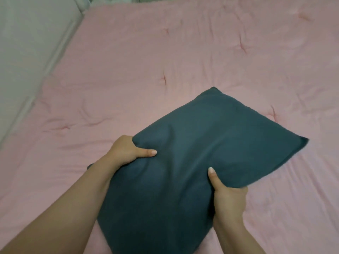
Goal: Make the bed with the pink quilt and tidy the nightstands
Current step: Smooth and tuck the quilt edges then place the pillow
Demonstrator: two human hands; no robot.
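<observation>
- Fingers of the left hand [126, 150] and right hand [227, 197] curl around opposite side edges of the dark pillow [192, 153].
- The pillow hangs over the pink quilt [165, 52], towards the bed's near edge.
- It looks soft and light; edge grips should suit it.

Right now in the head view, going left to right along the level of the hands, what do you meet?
Wall → bare stretch of pink quilt → left hand → dark pillow → right hand → more quilt.

Bare forearms, no sleeves; short unpainted nails on the fingers [212, 174].
</observation>
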